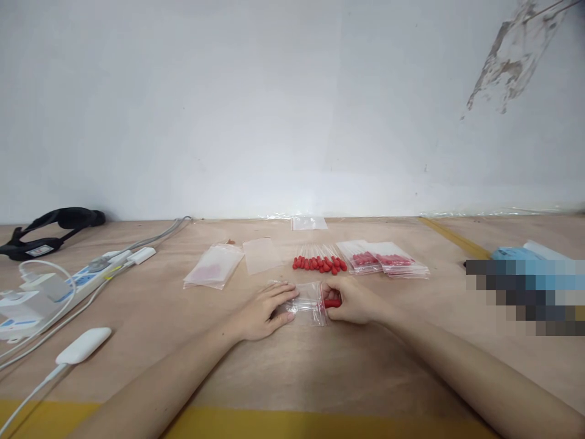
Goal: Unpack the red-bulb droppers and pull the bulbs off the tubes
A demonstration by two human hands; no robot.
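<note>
The person's left hand [265, 311] lies flat, fingers spread and released, pressing down on one end of a small clear zip bag [307, 303] that rests on the wooden table [320, 366], near the middle and close in front of them. The right hand [351, 300] has its grip clenched around red-capped droppers [333, 302] at the other end of that bag, the red ends showing between thumb and fingers right at the bag's mouth; how far the droppers reach inside I cannot tell. Just beyond the hands lies a loose row of more droppers [320, 261], red bulbs toward the person and clear stems pointing to the wall. To the right of that row sit filled bags [388, 259], overlapping one another, red showing through the plastic. To the left of the row lies a flat empty bag [260, 254], and further left a stack of empty bags [214, 266]. One more little bag [309, 222] lies back by the white wall [274, 110]. Off at the left edge of the table there is a power strip [86, 277] with white chargers and cables, a white adapter [83, 346] on its cord nearer the person, and a black strap [50, 228] up by the wall.
</note>
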